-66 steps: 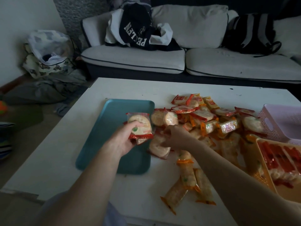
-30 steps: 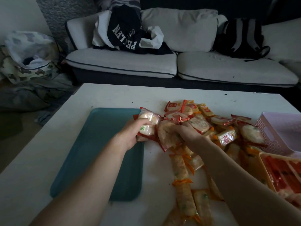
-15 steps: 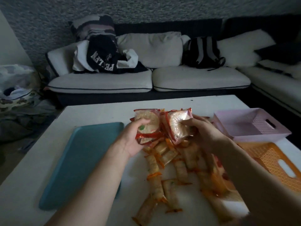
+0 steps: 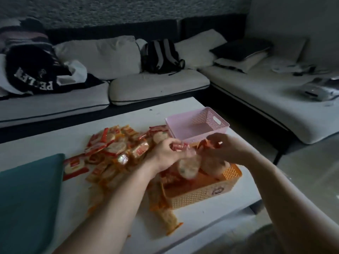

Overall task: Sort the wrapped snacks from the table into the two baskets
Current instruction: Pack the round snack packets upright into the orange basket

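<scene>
Wrapped snacks lie heaped mid-table; the orange basket at 5 o'clock holds round rice crackers, the pink basket at 1 o'clock shows none. My left hand and right hand pinch red-edged packets above the orange one. A teal tray lies at 8 o'clock.

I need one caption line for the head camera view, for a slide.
Both hands hold wrapped snacks over the orange basket.
</scene>
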Available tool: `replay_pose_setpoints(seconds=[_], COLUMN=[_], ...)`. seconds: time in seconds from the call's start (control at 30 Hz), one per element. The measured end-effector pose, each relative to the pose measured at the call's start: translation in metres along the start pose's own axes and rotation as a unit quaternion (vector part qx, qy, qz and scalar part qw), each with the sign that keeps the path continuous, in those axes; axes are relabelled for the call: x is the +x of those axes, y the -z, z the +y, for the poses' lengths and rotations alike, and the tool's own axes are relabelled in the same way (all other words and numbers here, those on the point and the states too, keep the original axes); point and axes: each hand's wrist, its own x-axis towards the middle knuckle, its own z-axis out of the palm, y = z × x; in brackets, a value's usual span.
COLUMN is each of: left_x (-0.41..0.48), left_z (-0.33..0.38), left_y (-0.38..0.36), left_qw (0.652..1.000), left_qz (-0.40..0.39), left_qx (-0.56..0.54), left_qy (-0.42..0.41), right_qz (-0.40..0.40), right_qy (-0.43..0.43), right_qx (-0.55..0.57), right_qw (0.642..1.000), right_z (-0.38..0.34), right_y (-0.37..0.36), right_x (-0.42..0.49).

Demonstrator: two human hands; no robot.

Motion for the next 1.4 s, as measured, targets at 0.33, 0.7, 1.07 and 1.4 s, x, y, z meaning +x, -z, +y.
replay_pose_setpoints(seconds=[0.33, 0.7, 1.07, 1.4], left_x=[0.023, 0.044, 0.051, 0.055], left_z=[-0.016, -0.024, -0.046, -0.049], left_y=[0.001, -0.015, -0.021, -0.016], left_qw=[0.984, 0.955, 0.941, 0.95], left_qz=[0.06, -0.004, -0.056, -0.071], left_qx=[0.161, 0.258, 0.312, 0.285], left_qy=[-0.041, -0.144, -0.117, -0.108], right_qz=[-0.003, -0.054, -0.204, -0.096], right_qy=[0.077, 0.003, 0.131, 0.114], right_qx=[-0.077, -0.021, -0.132, 0.003], right_qw=[0.994, 0.998, 0.961, 0.989], right_z=[-0.004, 0.003, 0.001, 0.013], right_y=[-0.03, -0.053, -0.059, -0.032], right_x=[0.016, 0.045, 0.021, 0.029])
